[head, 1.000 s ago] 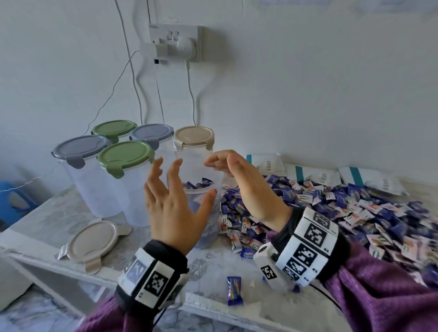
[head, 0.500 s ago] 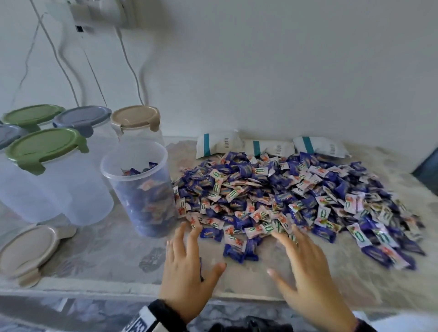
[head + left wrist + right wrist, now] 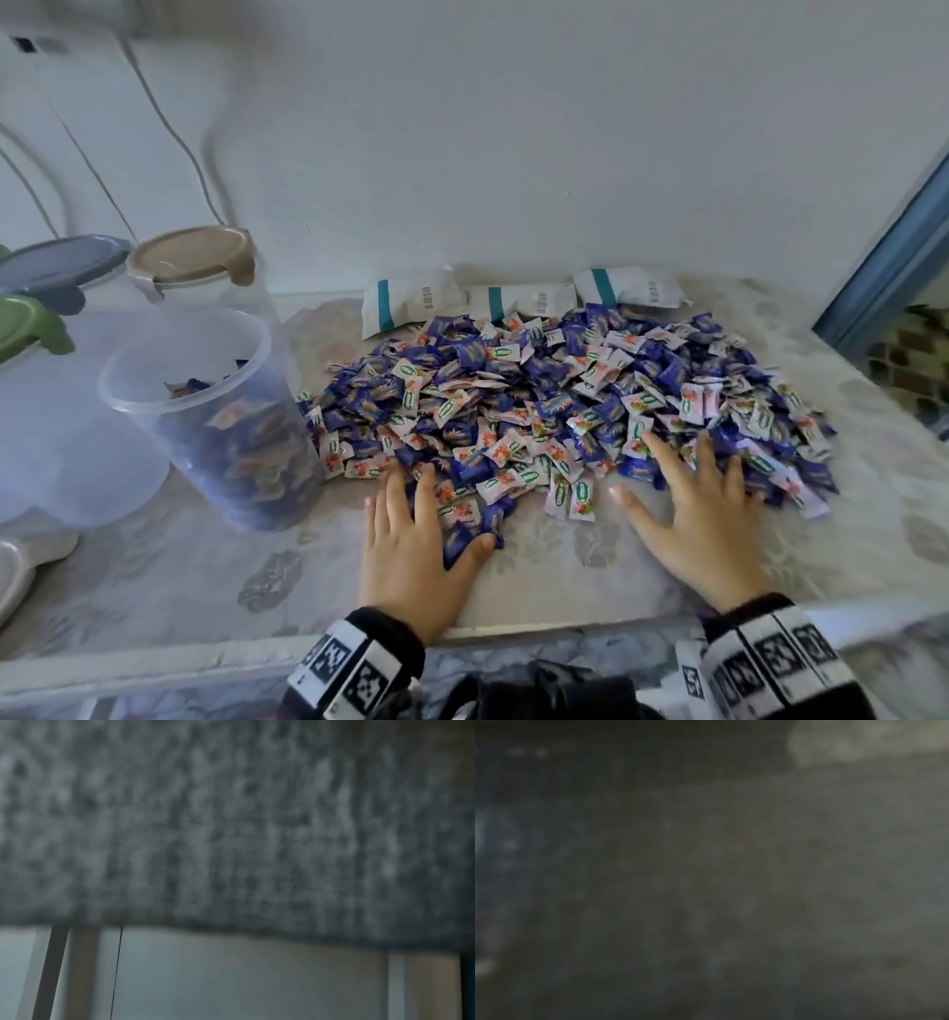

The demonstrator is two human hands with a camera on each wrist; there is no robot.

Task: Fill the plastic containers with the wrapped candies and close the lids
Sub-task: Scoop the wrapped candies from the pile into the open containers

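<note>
Gathering step: left hand (image 3: 411, 545) and right hand (image 3: 703, 519) lie fingers spread, holding nothing, on the blue-and-white wrapped candy pile (image 3: 565, 401); next, probably scoop a handful into the open clear plastic container (image 3: 215, 411).

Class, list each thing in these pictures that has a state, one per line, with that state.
open container: lid off, partly filled
beige-lidded container: closed
grey-lidded container: closed
green-lidded container: closed
candy pile: loose on table
left hand: flat, fingers spread
right hand: flat, fingers spread
</note>
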